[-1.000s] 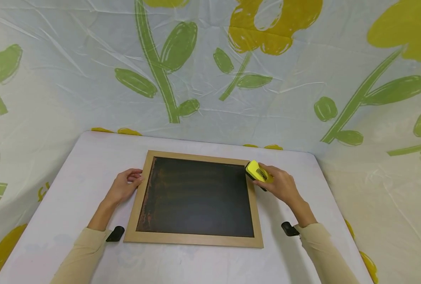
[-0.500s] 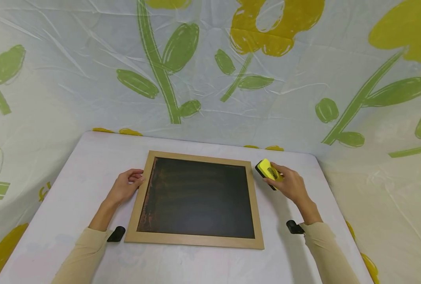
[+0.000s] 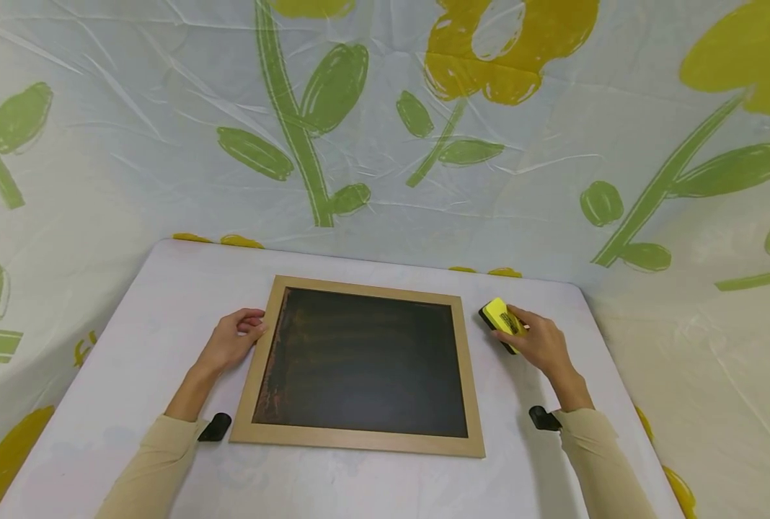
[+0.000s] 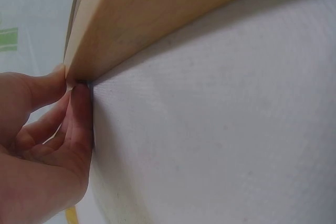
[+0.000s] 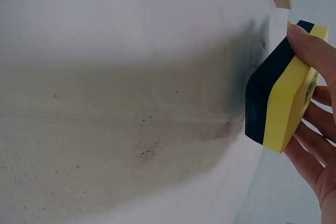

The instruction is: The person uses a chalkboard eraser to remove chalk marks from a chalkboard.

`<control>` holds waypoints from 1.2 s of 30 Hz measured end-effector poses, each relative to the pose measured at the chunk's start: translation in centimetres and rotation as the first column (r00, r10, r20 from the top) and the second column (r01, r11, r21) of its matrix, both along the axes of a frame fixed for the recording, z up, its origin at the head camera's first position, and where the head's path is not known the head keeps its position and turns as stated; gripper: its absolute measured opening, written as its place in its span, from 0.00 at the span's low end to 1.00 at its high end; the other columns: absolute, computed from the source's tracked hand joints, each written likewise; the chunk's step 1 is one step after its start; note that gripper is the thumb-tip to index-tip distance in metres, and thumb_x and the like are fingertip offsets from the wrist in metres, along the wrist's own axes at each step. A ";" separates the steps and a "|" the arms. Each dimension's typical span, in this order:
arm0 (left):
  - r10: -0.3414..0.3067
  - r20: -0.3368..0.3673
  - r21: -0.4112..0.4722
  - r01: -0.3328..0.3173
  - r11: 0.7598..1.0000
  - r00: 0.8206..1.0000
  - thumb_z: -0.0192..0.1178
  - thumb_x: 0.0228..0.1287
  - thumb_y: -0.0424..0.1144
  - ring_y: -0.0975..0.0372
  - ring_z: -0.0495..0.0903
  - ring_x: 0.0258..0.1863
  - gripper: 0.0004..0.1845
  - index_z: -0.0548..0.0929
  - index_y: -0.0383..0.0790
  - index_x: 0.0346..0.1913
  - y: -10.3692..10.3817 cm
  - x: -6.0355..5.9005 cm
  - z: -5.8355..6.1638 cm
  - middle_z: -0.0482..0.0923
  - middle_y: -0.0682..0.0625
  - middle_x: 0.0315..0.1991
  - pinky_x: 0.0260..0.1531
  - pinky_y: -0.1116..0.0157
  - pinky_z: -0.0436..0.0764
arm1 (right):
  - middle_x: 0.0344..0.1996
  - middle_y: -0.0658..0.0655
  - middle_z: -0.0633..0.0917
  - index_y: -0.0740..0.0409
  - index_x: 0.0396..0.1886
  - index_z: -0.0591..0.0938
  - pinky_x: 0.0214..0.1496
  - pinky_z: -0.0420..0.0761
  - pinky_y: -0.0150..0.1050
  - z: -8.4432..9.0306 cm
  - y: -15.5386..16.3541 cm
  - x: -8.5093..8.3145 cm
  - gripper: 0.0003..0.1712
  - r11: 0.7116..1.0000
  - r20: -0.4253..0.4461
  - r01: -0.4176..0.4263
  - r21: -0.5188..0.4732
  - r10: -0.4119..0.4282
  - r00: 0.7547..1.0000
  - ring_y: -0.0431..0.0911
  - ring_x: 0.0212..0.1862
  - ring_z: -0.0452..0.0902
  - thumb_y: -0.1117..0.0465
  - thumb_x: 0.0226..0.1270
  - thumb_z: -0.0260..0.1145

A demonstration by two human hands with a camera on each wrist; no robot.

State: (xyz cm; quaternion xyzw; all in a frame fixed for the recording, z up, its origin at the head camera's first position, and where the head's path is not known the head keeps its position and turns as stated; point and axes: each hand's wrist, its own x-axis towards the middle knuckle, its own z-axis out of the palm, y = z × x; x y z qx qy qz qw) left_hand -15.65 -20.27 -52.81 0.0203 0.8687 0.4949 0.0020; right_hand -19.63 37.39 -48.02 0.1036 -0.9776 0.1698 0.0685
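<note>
A chalkboard [image 3: 365, 364] in a light wooden frame lies flat on the table, with dull orange smears along the left of its dark surface. My left hand [image 3: 231, 339] is at the left side of the frame; in the left wrist view, thumb and fingertips pinch the wooden edge [image 4: 121, 30]. To the right of the board, my right hand [image 3: 541, 342] grips a yellow eraser [image 3: 503, 321] with a black felt side. Seen from the right wrist, the eraser [image 5: 286, 93] is tilted, its felt facing the table. Whether it touches the tabletop, I cannot tell.
The table [image 3: 333, 486] has a white cover, with small dark and reddish specks showing in the right wrist view. A fabric backdrop [image 3: 184, 94] with yellow flowers and green leaves hangs behind and along both sides. Each sleeve cuff has a black device [image 3: 215, 427].
My right hand has carried the eraser off the board's upper right frame corner, rightward and a little lower over the table. The left hand keeps its place on the frame.
</note>
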 end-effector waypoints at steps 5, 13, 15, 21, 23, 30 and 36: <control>-0.001 -0.010 0.004 0.001 1.000 1.000 0.61 0.75 0.32 0.50 0.81 0.42 0.19 0.77 0.21 0.61 0.2 -0.1 0.0 0.81 0.35 0.44 0.35 0.71 0.75 | 0.58 0.75 0.81 0.71 0.65 0.77 0.45 0.79 0.63 -0.4 0.5 0.1 0.42 0.998 0.010 0.040 0.045 -0.041 0.999 0.68 0.50 0.81 0.52 0.58 0.81; 0.005 0.020 0.012 -0.005 1.000 1.000 0.61 0.74 0.31 0.53 0.81 0.39 0.19 0.76 0.24 0.63 0.2 -0.3 -0.1 0.81 0.36 0.43 0.33 0.70 0.75 | 0.57 0.77 0.80 0.72 0.65 0.77 0.42 0.79 0.62 -0.7 0.9 0.2 0.42 0.991 0.039 0.085 0.107 -0.090 0.995 0.70 0.49 0.81 0.50 0.59 0.80; 0.008 0.032 0.006 -0.009 1.000 0.999 0.61 0.74 0.32 0.54 0.81 0.39 0.20 0.76 0.25 0.63 0.1 -0.4 -0.1 0.81 0.37 0.43 0.33 0.70 0.75 | 0.58 0.77 0.80 0.72 0.65 0.77 0.41 0.79 0.61 -0.9 0.9 0.2 0.42 0.989 0.052 0.093 0.116 -0.099 0.994 0.70 0.49 0.81 0.49 0.59 0.80; 0.003 0.075 0.032 -0.006 0.999 0.997 0.62 0.74 0.32 0.54 0.81 0.40 0.21 0.75 0.25 0.65 0.0 -0.7 -0.1 0.80 0.36 0.45 0.33 0.70 0.77 | 0.57 0.77 0.80 0.72 0.65 0.77 0.39 0.79 0.60 -1.2 1.0 0.4 0.42 0.985 0.063 0.117 0.130 -0.126 0.990 0.69 0.47 0.81 0.48 0.60 0.78; 0.000 0.100 0.046 -0.005 0.999 0.995 0.62 0.74 0.32 0.55 0.81 0.40 0.22 0.75 0.26 0.65 0.0 -0.8 -0.1 0.80 0.36 0.46 0.33 0.71 0.78 | 0.57 0.77 0.80 0.72 0.64 0.77 0.40 0.79 0.60 -1.3 1.0 0.4 0.42 0.984 0.065 0.121 0.129 -0.130 0.989 0.69 0.47 0.81 0.48 0.60 0.79; -0.033 0.135 0.086 0.022 0.996 0.990 0.63 0.73 0.31 0.56 0.83 0.41 0.23 0.74 0.24 0.66 -0.5 -1.2 0.3 0.79 0.33 0.49 0.34 0.70 0.80 | 0.55 0.79 0.80 0.77 0.63 0.77 0.49 0.78 0.63 -1.3 0.7 0.2 0.41 0.995 0.035 0.084 0.062 -0.086 0.996 0.69 0.49 0.80 0.51 0.61 0.79; -0.034 0.143 0.114 0.017 0.993 0.989 0.59 0.76 0.31 0.56 0.84 0.37 0.22 0.73 0.21 0.65 -1.0 -1.3 1.4 0.81 0.31 0.48 0.35 0.68 0.84 | 0.54 0.79 0.81 0.78 0.59 0.80 0.59 0.73 0.67 -1.5 0.1 0.2 0.35 0.998 -0.114 0.032 -0.050 -0.037 0.993 0.74 0.57 0.76 0.57 0.61 0.79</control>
